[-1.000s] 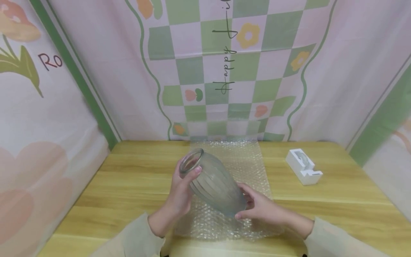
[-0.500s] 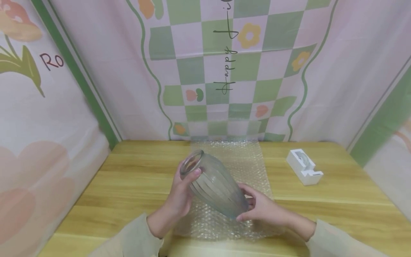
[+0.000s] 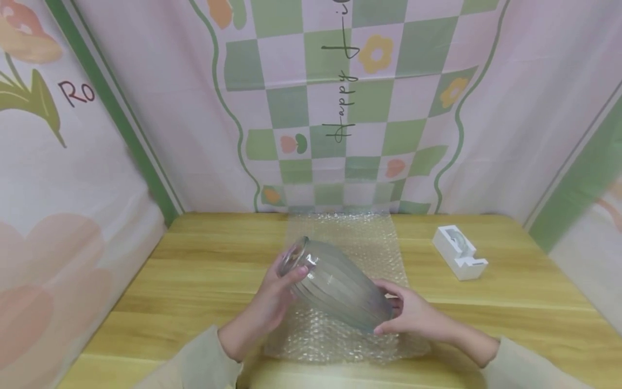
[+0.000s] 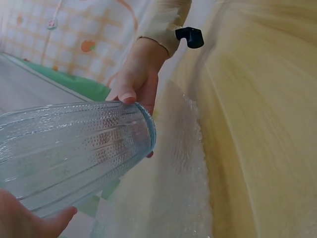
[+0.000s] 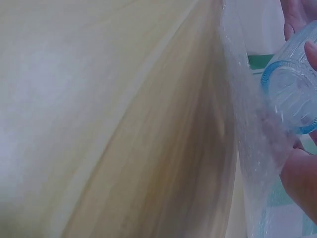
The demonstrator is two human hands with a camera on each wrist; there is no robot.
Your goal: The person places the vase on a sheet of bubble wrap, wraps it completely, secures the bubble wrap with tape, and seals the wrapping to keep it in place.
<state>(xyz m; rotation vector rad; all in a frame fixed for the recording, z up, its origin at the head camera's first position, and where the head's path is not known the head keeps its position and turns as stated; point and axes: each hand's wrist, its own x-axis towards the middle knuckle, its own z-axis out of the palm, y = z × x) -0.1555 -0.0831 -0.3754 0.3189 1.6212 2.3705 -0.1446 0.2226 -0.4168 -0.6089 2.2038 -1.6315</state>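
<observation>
Vase (image 3: 340, 286): ribbed, clear glass, mid-frame in head view, just below centre, held tilted in both hands, mouth to upper left, base to lower right. Left hand (image 3: 272, 297) has the mouth end, thumb on the near side by the rim, fingers mostly hidden behind the glass but curled round it. Right hand (image 3: 415, 314) has the base end, thumb and fingers bent, pinching it from both sides. Left wrist view shows the right thumb on the glass near the base ring; right wrist view only catches the base at its right edge, ring tinted blue. Bubble wrap (image 3: 381, 240) lies flat under the vase, running from lower centre up to the desk's back edge; can't tell how much gap. Tape dispenser (image 3: 459, 259), white, clear roll in it, sits right of the wrap, well apart from the hands. Desk (image 3: 194, 281) is wood-grain. Backdrop (image 3: 330, 102) behind: green-and-white checks, flowers, "Happy" written sideways. Both sleeves (image 3: 209, 359) pale beige.
</observation>
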